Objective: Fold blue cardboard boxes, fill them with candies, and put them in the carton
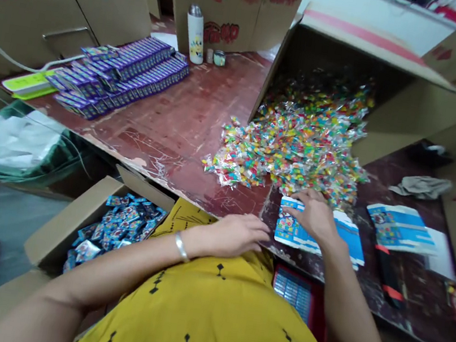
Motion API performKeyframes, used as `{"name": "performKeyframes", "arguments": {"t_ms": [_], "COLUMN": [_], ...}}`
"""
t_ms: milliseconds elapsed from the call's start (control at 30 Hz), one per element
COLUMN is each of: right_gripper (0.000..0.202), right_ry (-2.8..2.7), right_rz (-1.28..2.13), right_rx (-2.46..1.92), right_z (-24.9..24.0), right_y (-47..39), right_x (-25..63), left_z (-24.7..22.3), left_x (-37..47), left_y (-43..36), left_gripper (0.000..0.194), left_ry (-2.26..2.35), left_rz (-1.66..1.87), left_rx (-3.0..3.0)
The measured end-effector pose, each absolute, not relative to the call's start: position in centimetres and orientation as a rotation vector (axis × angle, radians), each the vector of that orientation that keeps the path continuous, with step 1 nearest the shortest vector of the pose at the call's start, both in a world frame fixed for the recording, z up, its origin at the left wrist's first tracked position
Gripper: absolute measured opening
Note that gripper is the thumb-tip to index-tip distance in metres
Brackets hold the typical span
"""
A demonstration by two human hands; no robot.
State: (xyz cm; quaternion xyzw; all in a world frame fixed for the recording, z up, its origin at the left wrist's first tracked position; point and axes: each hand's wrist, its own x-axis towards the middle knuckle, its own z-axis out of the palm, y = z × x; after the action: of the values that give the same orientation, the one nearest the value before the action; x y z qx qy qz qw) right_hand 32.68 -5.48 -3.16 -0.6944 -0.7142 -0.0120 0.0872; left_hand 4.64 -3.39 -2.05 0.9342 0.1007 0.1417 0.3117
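Observation:
My right hand (314, 214) rests on a row of flat blue printed cartons (288, 228) at the table's front edge. Its thumb and fingers close on the top of one carton. My left hand (239, 235), with a bracelet on the wrist, hovers by the edge, left of the cartons. Its fingers are loosely stretched and nothing shows in them. Just beyond my right hand spreads a heap of clear-wrapped colourful candies (291, 146), spilling from a cardboard box (407, 118) lying on its side.
Purple packs (126, 76) stand stacked at the left, near a white bottle (196, 35). Below the edge, an open carton (62, 220) holds small blue packets (126, 221). More blue cartons (399, 228), a black-and-red object (389, 278) and a grey cloth (420, 187) lie at the right.

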Motion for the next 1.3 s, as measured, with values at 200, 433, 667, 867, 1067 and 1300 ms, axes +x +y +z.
{"name": "performKeyframes", "arguments": {"t_ms": [200,433,667,867,1067,1300], "right_gripper": [0.022,0.030,0.034,0.032,0.032,0.027], "right_ry": [-1.813,-1.237,-1.206,-1.269,-1.678,-1.951], "right_rz": [0.099,0.612,0.761,0.819,0.647,0.243], "right_rx": [-1.908,-1.656,-1.603,-1.554,-1.589,-1.825], "right_z": [-1.5,1.3,2.0,1.9,1.4,0.1], "right_y": [-6.3,-5.3,-4.3,-3.9,-4.5,-5.8], "right_x": [32.2,27.6,25.6,25.3,25.8,28.0], "left_z": [-3.4,-1.1,-0.5,-1.7,-2.7,-2.2], "left_x": [8.7,8.1,6.6,6.0,5.6,4.2], "left_y": [-4.6,-3.0,-1.5,0.0,1.5,2.0], "left_gripper": [0.026,0.057,0.058,0.062,0.059,0.057], "left_ry": [0.249,0.802,0.975,0.889,0.660,0.536], "left_rz": [0.353,0.872,0.861,0.797,0.653,0.640], "left_rx": [2.591,2.406,2.590,2.276,1.379,0.911]}}
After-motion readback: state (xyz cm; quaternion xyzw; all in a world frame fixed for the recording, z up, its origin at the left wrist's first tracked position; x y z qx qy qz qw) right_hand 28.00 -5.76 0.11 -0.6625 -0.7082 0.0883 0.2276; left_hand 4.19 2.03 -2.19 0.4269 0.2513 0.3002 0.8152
